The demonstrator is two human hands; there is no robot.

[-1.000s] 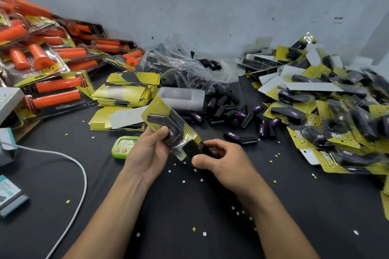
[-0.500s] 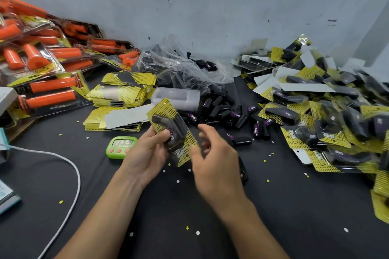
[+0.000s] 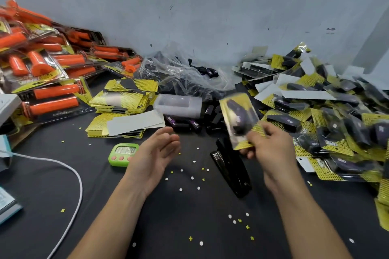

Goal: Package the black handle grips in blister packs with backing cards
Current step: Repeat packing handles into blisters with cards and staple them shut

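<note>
Though blurry, blister pack (image 3: pixel 240 118) in right hand (image 3: pixel 271 149), long axis near-upright

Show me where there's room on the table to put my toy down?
Bare black cloth lies between the white cable and the left forearm, and between the two forearms below the green timer and stapler, dotted only with paper bits. Crowded: the finished packs at right, loose black grips behind, orange packs at left.
</note>
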